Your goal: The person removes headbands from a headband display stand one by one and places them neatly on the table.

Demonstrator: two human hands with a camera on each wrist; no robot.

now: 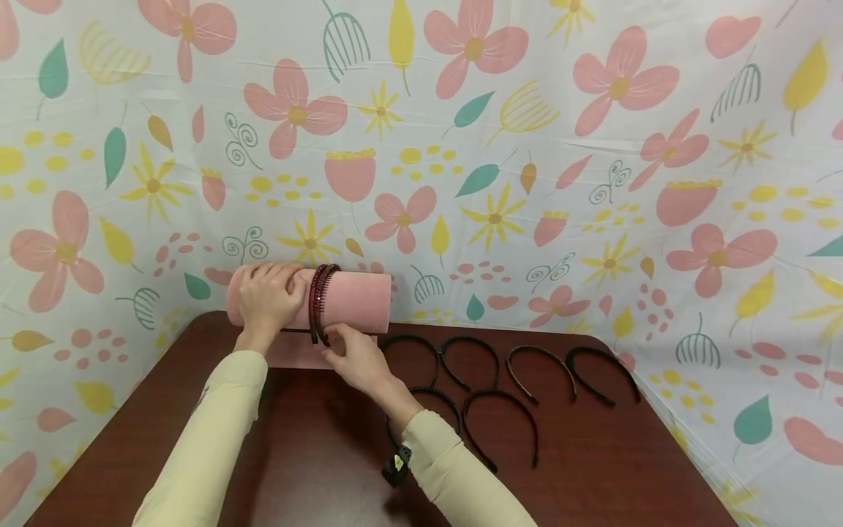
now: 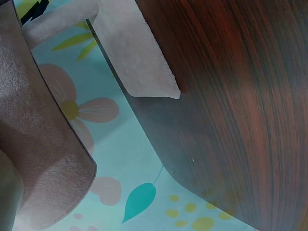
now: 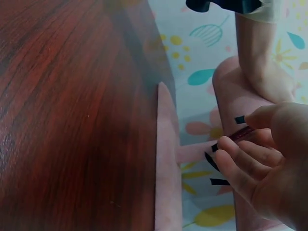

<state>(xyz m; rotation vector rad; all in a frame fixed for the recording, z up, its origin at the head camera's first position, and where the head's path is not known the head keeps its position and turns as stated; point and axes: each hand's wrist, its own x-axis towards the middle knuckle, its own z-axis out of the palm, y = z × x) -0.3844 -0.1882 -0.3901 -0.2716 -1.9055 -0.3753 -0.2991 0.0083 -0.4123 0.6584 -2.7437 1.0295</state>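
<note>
A pink velvety headband stand (image 1: 358, 300) with a thick horizontal roll stands at the back left of the table. My left hand (image 1: 271, 293) grips the roll near its left end, fingers over the top. Dark red headbands (image 1: 317, 301) sit side by side around the roll, just right of that hand; one has comb teeth. My right hand (image 1: 356, 356) is below the roll's front and pinches the lower end of a dark red headband (image 3: 243, 133) between thumb and fingers. Black headband tips (image 3: 220, 182) show beside it in the right wrist view.
Several dark headbands (image 1: 500, 393) lie on the brown wooden table (image 1: 593, 461) to the right, some partly behind my right forearm. The stand's flat pink base (image 2: 139, 62) rests near the table's back edge. A flower-print cloth (image 1: 408, 219) hangs behind.
</note>
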